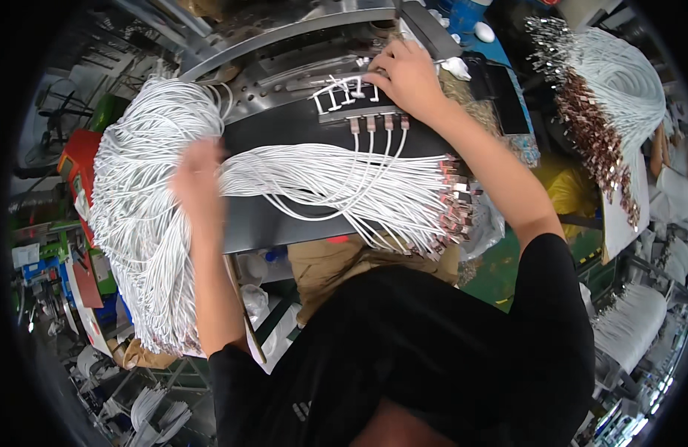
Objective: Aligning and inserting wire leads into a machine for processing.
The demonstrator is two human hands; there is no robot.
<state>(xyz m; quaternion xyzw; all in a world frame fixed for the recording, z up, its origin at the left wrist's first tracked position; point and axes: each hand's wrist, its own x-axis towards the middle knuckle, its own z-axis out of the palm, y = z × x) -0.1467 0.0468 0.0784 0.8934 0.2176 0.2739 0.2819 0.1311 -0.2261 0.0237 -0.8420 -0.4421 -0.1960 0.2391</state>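
From the head view, my left hand (197,179) lies on the big bundle of thin white cables (147,216) that drapes over the left edge of the dark, glossy work surface (284,216); the hand is blurred, so I cannot tell whether its fingers grip any strands or merely rest on them. A flatter sheaf of the same white cables with coppery metal connector ends (452,201) stretches across the surface toward my right, the connectors fanned out at the surface's right edge.

My right hand (407,74) reaches further up to the grey metal fixture (299,67), its fingers bent down and pressing on the small white looped cable ends (344,89) seated in the fixture's slotted bar. Just below that bar, four cables with coppery plugs (379,123) hang in a row, side by side.

Off to my right (well apart from both hands) another heap of white cables with metal connectors (604,97) lies on a separate stand.
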